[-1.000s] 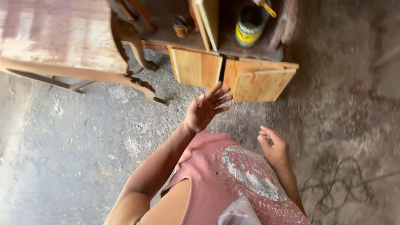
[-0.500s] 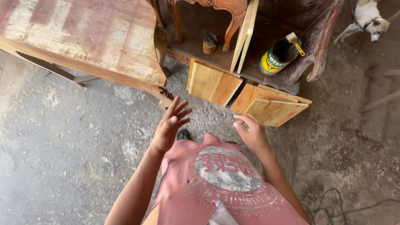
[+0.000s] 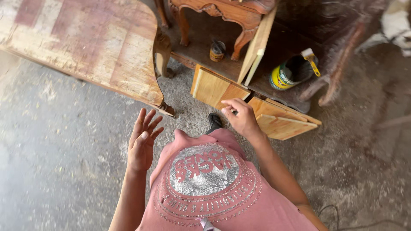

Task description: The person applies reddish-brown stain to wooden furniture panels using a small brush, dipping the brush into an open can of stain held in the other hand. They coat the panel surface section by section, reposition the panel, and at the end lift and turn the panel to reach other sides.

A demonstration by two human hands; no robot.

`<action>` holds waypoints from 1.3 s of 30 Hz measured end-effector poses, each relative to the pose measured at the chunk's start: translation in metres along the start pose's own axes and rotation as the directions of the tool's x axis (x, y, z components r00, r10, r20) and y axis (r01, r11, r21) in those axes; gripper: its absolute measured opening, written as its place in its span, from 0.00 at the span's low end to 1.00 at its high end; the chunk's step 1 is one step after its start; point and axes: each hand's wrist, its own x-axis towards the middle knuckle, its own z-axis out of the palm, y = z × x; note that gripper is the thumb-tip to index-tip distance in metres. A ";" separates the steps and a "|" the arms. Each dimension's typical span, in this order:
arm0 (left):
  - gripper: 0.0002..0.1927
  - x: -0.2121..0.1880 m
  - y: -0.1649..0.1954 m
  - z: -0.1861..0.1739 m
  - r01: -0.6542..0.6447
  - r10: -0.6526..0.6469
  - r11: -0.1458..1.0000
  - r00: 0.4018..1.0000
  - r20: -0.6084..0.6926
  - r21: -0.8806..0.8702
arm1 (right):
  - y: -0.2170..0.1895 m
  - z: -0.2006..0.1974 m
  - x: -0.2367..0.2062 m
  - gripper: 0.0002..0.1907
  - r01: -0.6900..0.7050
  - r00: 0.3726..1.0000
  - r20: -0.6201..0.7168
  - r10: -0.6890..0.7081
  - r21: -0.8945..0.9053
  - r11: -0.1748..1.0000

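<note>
My left hand (image 3: 142,141) hangs in the air in front of my pink shirt, fingers spread, holding nothing, near the carved leg (image 3: 162,55) of a worn wooden tabletop (image 3: 85,42). My right hand (image 3: 240,116) reaches forward with curled fingers over the light wooden boards (image 3: 214,87) lying on the floor; whether it touches them I cannot tell. A dark shoe tip (image 3: 214,122) shows just below that hand.
An open paint can (image 3: 287,75) with a brush (image 3: 311,60) in it lies on a dark board. A small tin (image 3: 217,50) stands under a carved wooden table (image 3: 214,10). A plank (image 3: 257,47) leans there. The floor is rough grey concrete.
The view has shifted closer to the boards. My right hand has moved forward and up over the boards; my left hand has dropped back toward my body, still spread.
</note>
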 end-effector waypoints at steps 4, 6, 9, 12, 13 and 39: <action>0.45 0.033 -0.008 0.044 0.037 -0.031 0.998 0.993 -0.117 0.042 | 0.072 0.007 0.070 0.13 -0.072 0.996 0.048 0.069 0.053 0.996; 0.45 0.050 -0.011 0.069 0.073 -0.054 0.991 0.985 -0.165 0.114 | 0.112 0.022 0.118 0.12 -0.091 0.993 0.066 0.093 -0.033 0.995; 0.45 0.067 -0.018 0.099 0.191 -0.132 0.960 0.953 -0.271 0.203 | 0.172 0.043 0.202 0.10 -0.163 0.981 0.094 0.167 -0.051 0.985; 0.46 0.076 -0.023 0.114 0.196 -0.136 0.956 0.955 -0.263 0.217 | 0.219 0.065 0.278 0.11 -0.245 0.969 -0.028 0.245 -0.222 0.944; 0.47 0.079 -0.024 0.116 0.185 -0.131 0.966 0.953 -0.274 0.182 | 0.231 0.071 0.297 0.11 -0.284 0.959 -0.073 0.275 -0.286 0.915; 0.65 0.079 0.038 -0.029 0.156 -0.119 0.921 0.985 0.123 -0.357 | -0.062 0.096 0.129 0.10 0.175 0.968 0.194 -0.162 -0.052 0.983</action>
